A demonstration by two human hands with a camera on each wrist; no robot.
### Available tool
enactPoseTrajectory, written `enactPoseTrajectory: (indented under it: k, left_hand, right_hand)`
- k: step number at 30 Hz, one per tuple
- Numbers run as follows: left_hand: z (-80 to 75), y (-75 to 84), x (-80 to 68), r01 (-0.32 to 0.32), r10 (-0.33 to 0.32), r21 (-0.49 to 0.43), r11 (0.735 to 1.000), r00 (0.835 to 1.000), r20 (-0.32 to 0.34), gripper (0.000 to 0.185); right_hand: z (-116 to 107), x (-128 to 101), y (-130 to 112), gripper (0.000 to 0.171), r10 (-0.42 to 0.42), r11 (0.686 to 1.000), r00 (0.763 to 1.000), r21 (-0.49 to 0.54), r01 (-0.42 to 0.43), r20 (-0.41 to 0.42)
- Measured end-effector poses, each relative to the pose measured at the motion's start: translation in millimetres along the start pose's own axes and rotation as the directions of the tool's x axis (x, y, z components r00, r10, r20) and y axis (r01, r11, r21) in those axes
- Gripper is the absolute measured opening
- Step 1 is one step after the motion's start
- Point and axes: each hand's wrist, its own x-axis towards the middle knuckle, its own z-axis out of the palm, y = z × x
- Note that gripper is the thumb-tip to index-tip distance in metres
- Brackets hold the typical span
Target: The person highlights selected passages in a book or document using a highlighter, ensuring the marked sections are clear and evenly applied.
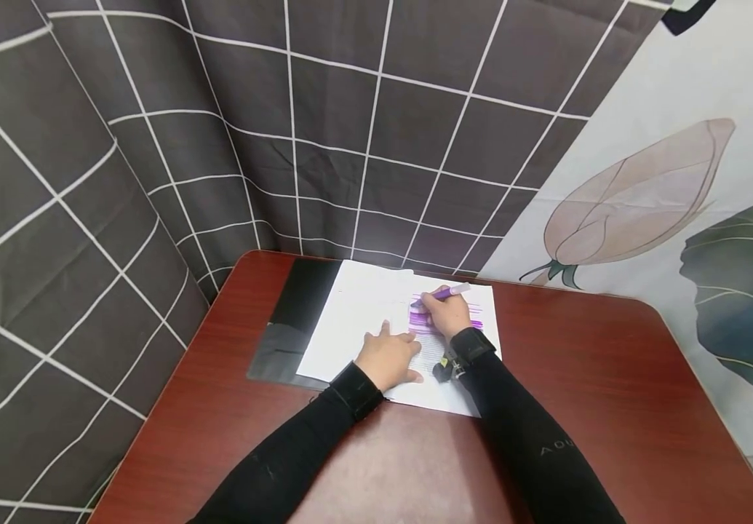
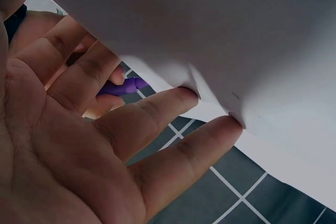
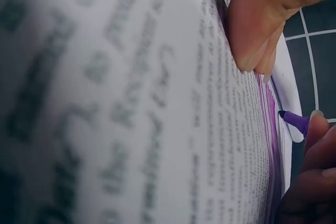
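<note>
The fingers of the right hand [image 1: 449, 316] are pinched around a purple marker [image 1: 443, 294], which is over the upper part of the booklet's right-hand page, its pale end slanting up toward the booklet's far right corner. In the right wrist view the marker's dark tip is close to the page; whether it touches is hard to tell. The fingers of the left hand [image 1: 385, 358] are straight and spread apart, lying on the booklet [image 1: 363, 291] near its middle, toward its near edge; in the left wrist view two fingertips press into the paper.

Around the marker, purple strokes [image 1: 418, 320] run across the printed lines in the upper half of the booklet's right-hand page, some thick, others thin. A small dark item [image 1: 442, 370] with a yellow spot sits beside the right wristband [image 1: 474, 346], over the lower part of that same page. The left wristband [image 1: 355, 389] is at the booklet's near edge.

A glossy black sheet [image 1: 297, 298] sticks out past the booklet's left side. The reddish-brown bench [image 1: 612, 378] carries both. Beyond the booklet's far edge hangs a dark gridded curtain [image 1: 252, 87], and to the right of it a pale flowered one.
</note>
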Motion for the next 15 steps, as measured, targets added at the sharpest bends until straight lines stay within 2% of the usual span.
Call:
enactPoseTrajectory:
  k: [9,15]
  left_hand:
    - [-4.4,1.2,-1.5,0.003,-0.003,0.003,1.0,1.0,0.007,0.073]
    - [-0.8,-0.7,-0.5,0.004,-0.004,-0.011,1.0,1.0,0.011,0.077]
  right_hand:
    - [-2.3,4.0,-2.4,0.019,-0.015,0.998,1.0,-0.067,0.017,0.023]
    - [-3.5,3.2,-3.6,0.016,-0.006,0.997,1.0,-0.077,0.007,0.017]
